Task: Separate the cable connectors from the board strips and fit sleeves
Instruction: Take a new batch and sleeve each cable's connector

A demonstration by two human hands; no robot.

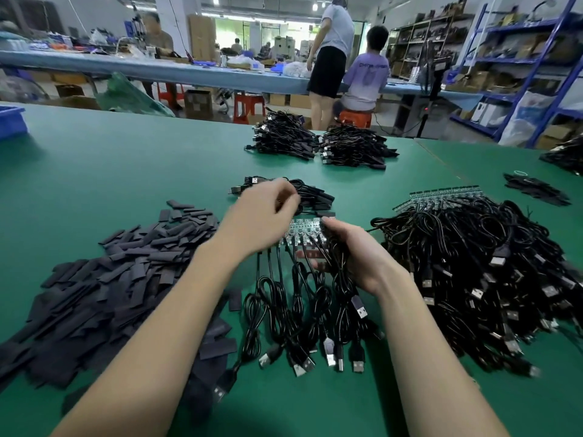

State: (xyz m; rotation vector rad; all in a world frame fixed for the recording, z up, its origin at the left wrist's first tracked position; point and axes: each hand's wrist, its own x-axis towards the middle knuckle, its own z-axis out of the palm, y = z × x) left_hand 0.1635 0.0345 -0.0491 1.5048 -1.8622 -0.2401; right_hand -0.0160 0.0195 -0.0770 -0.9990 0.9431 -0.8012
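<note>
My right hand grips a board strip with several black USB cables hanging from it toward me. My left hand hovers just left of and above the strip, fingers curled over a small pile of sleeved cables; whether it holds anything is unclear. A large heap of flat black sleeves lies to the left. A big heap of cables on board strips lies to the right.
Two stacks of finished black cables sit further back on the green table. A small pile of sleeves lies far right, a blue bin far left. People stand and sit at a bench behind.
</note>
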